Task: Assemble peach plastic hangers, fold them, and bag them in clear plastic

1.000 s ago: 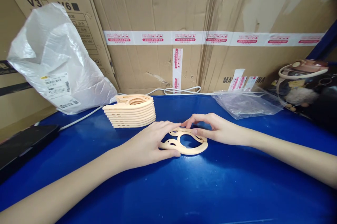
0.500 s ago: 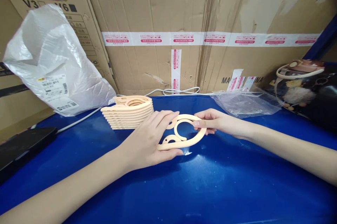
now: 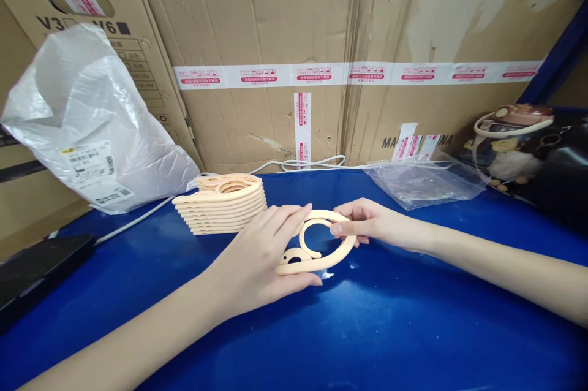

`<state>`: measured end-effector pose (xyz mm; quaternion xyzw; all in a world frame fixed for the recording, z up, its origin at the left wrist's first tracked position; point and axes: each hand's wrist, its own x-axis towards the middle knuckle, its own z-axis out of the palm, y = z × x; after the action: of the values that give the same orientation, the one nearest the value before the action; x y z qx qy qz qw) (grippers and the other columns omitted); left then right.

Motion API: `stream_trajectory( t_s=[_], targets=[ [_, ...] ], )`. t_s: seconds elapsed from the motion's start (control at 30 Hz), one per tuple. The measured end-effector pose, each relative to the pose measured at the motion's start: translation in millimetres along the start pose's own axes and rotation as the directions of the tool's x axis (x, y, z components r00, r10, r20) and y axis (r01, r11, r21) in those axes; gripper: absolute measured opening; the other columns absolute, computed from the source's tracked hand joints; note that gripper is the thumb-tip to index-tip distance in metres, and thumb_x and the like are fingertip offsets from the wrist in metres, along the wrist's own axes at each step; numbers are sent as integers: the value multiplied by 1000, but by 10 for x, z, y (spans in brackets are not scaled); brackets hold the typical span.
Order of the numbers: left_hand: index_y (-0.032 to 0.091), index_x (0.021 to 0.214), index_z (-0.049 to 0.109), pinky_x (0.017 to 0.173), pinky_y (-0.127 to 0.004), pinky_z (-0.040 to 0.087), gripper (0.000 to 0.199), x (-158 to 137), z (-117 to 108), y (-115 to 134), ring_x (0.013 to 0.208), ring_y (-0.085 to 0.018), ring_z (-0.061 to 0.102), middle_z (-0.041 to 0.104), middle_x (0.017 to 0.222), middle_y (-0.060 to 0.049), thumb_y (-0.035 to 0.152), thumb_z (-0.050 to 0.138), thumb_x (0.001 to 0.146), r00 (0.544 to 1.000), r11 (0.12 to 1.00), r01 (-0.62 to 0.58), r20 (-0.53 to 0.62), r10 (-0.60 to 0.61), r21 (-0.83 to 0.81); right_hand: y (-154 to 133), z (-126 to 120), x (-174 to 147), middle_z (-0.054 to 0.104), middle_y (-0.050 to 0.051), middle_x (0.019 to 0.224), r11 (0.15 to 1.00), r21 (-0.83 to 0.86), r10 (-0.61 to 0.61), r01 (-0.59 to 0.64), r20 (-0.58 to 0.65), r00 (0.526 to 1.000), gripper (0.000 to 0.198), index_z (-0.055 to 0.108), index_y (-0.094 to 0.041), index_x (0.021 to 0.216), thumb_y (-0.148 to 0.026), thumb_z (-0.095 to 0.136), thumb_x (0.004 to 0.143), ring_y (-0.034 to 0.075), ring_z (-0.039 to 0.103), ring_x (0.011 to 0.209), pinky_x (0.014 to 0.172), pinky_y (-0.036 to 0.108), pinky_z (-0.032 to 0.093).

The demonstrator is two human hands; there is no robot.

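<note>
Between my two hands is a cream plastic folding clothes hanger (image 3: 340, 252), folded up, with its curved hook inside the rounded frame. My left hand (image 3: 255, 259) is wrapped over its left end, fingers across the top and thumb along the lower edge, hiding that end. At the rounded right end, my right hand (image 3: 367, 221) pinches the frame between thumb and fingers. Just behind my left hand stands a neat stack of matching folded hangers (image 3: 220, 212), partly covered by that hand.
All this is on a blue table (image 3: 390, 330). A white plastic mailing bag (image 3: 124, 127) leans at the left, near a dark flat device (image 3: 41, 268). Behind are cardboard boxes (image 3: 257, 23) and a white cable (image 3: 316, 164). Right lie a clear plastic bag (image 3: 422, 186) and a charm pouch (image 3: 512, 161).
The view has shifted slightly, so the background sits a little lower and further left. Both hands keep their hold on the hanger, which is tilted slightly differently.
</note>
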<state>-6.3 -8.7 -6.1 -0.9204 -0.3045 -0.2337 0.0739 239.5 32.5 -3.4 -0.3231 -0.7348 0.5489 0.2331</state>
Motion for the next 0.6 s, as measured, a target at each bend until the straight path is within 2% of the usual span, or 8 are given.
stream_trajectory(
  t_s=[0.13,0.2,0.27,0.33,0.4,0.43,0.5,0.6],
  targets=[
    [12,141,31,97,-45,47,74,-7,0,19,117,-29,52,53,129,-15,44,66,84,1000,1000,7,13,-7,6,18,14,13,55,-3,59,999,-32,-7,7,5,1000,37,61,-14,75,-49,60,86,7,43,50,48,22,29],
    [13,141,31,98,-44,46,70,-4,-15,41,117,-28,51,52,130,-15,38,64,84,1000,1000,17,9,-17,3,17,-5,24,58,0,60,997,-69,-34,28,-80,996,52,63,-14,75,-57,40,95,9,46,52,51,24,34],
    [15,142,31,100,-43,45,69,13,-64,68,119,-28,50,50,132,-13,35,63,83,999,1000,31,-9,-31,3,19,-41,30,66,4,72,972,-222,-124,78,-205,971,61,67,-15,83,-56,24,99,14,55,63,62,28,43],
    [16,142,32,101,-40,44,68,44,-165,74,121,-26,49,49,132,-12,33,62,83,998,999,52,-25,-52,-9,38,-78,30,69,9,102,850,-510,-286,131,-238,928,52,67,-18,105,-54,30,99,21,62,92,84,37,46],
    [18,142,34,101,-36,44,65,81,-316,26,121,-24,49,47,133,-10,33,61,84,996,996,85,-31,-86,-30,79,-98,27,58,12,132,643,-750,-380,153,-139,914,48,58,-20,127,-52,41,96,27,52,121,103,46,37],
    [19,141,36,101,-34,45,63,96,-405,-25,121,-24,50,47,134,-9,34,60,85,994,994,105,-32,-106,-40,105,-98,26,51,13,142,561,-814,-367,150,-83,926,52,53,-20,134,-53,44,95,29,45,130,107,49,32],
    [22,139,40,99,-34,46,59,109,-588,-176,117,-23,53,49,131,-7,39,58,86,988,988,146,-46,-148,-43,154,-84,25,39,13,151,491,-863,-273,123,-19,962,59,46,-21,141,-56,42,94,31,36,138,111,52,28],
    [23,134,49,96,-37,48,58,74,-814,-466,109,-23,58,56,126,-5,51,57,84,959,960,279,-50,-280,-36,189,-55,26,34,11,153,474,-876,-196,86,-10,980,61,44,-23,144,-58,40,94,31,32,141,113,52,28]
  ],
)
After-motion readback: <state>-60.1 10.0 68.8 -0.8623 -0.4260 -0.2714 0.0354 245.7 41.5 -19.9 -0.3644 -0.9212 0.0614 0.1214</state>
